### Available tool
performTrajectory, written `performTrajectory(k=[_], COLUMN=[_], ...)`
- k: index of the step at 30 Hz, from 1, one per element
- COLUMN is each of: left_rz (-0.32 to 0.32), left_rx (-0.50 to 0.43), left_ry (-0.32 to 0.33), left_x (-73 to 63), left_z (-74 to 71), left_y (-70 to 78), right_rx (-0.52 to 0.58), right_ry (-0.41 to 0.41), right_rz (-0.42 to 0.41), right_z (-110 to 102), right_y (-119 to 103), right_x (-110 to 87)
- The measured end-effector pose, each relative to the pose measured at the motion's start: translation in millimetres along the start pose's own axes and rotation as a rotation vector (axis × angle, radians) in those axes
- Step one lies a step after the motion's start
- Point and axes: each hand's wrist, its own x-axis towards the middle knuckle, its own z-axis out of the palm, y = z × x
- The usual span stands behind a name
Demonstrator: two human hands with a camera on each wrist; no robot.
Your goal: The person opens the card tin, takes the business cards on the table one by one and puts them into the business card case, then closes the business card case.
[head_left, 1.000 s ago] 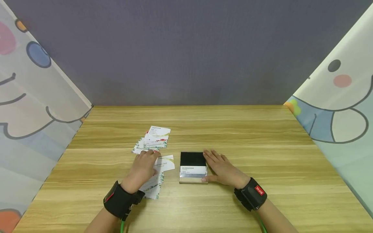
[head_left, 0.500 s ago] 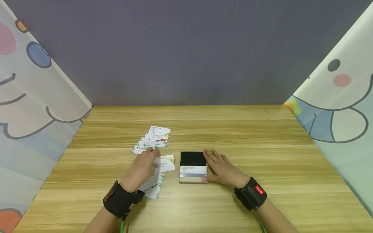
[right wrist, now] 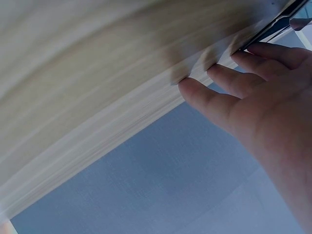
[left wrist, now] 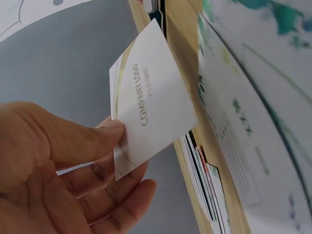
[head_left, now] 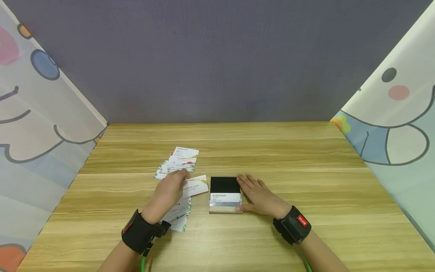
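A white business card (left wrist: 151, 92) with a gold curve and "COMPANY LOGO" lettering is pinched between the thumb and fingers of my left hand (head_left: 167, 193), tilted up off the table. In the head view this card (head_left: 196, 186) hangs over a lower group of leaf-patterned cards (head_left: 178, 217). My right hand (head_left: 263, 200) lies along the right side of a business card holder (head_left: 225, 185), fingers extended and touching its edge, thumb at its front corner. The holder has a black back and a pale front strip, and a white card (head_left: 225, 197) sits in it.
Several overlapping cards (head_left: 181, 160) lie on the wooden table (head_left: 289, 151) beyond my left hand. A grey panel (head_left: 217, 60) rises at the table's back edge. Cartoon-printed sheets (head_left: 394, 113) flank both sides.
My left hand has lifted the gold-curve card off the lower group, and the card has tilted and shifted slightly right. The right hand and the holder stay where they were.
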Motion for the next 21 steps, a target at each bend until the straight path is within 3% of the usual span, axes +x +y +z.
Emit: performTrajectory(k=[12,21], left_rz=[0.082,0.121], left_rx=[-0.068,-0.122], left_ry=[0.067,0.018], left_x=[5.8,11.8], left_z=[1.4,12.2], left_y=[17.9,32.4], right_rx=[-0.007,-0.008], right_ry=[0.0,-0.003], right_rz=[-0.001,0.005], right_z=[-1,-2], right_y=[-1,-2], right_x=[-0.9,-0.6])
